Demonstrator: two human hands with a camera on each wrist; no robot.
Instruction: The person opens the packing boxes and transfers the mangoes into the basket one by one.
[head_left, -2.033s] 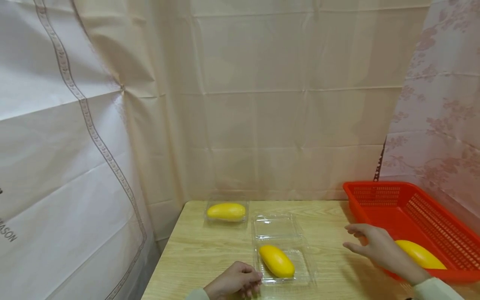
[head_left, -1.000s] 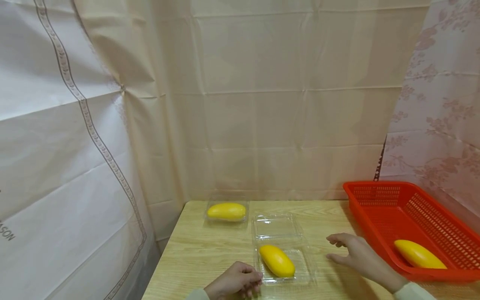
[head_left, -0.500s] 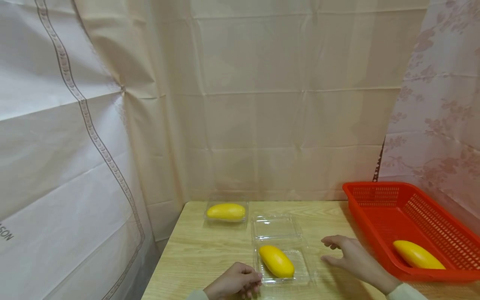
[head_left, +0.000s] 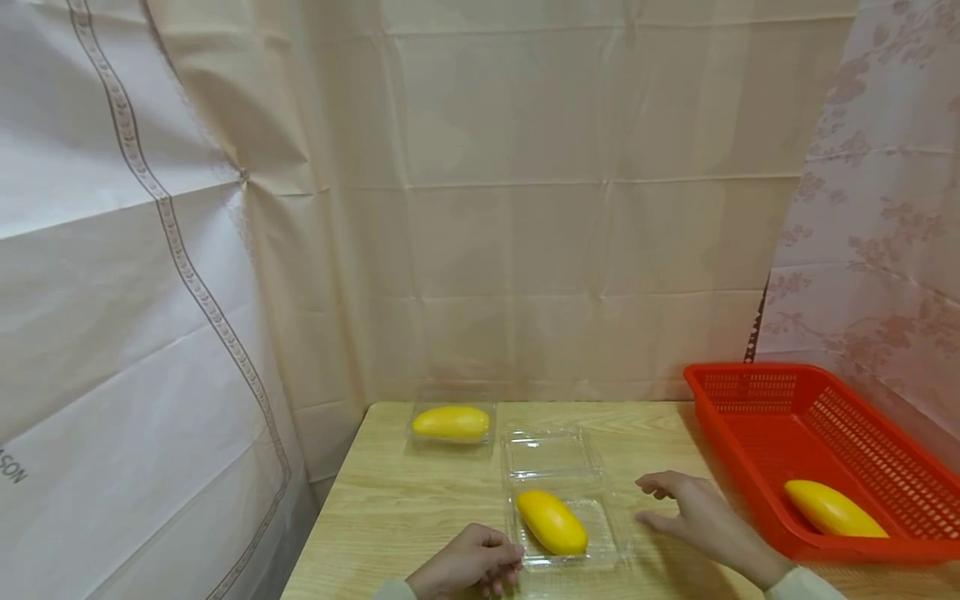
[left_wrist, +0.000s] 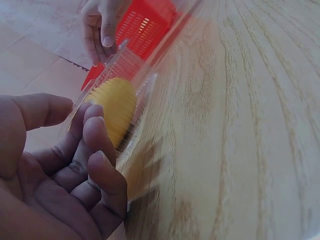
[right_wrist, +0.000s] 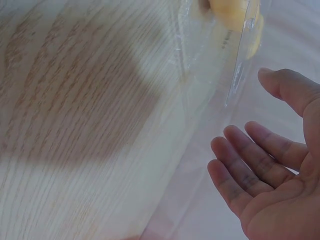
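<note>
An unfolded clear plastic clamshell box [head_left: 600, 533] lies on the table, its lid [head_left: 551, 454] laid back away from the person. Inside its near half rests a yellow mango-like fruit [head_left: 552, 522]. The left hand [head_left: 467, 562] pinches the box's near left edge between thumb and curled fingers; in the left wrist view that hand [left_wrist: 70, 165] is at the rim beside the fruit [left_wrist: 116, 107]. To the right of the box hovers the right hand [head_left: 701, 521], thumb and fingers apart and holding nothing, as the right wrist view also shows of the hand [right_wrist: 275, 165].
At the table's back left sits a clear box [head_left: 491, 408] with another yellow fruit [head_left: 451, 423] in it. A red plastic basket [head_left: 731, 433] stands on the right, one yellow fruit [head_left: 834, 510] lying in its near end. Curtains hang behind the wooden table [head_left: 420, 492].
The right hand has moved left, from beside the fruit in the red basket to near the unfolded box. The left hand has stayed at the box's edge.
</note>
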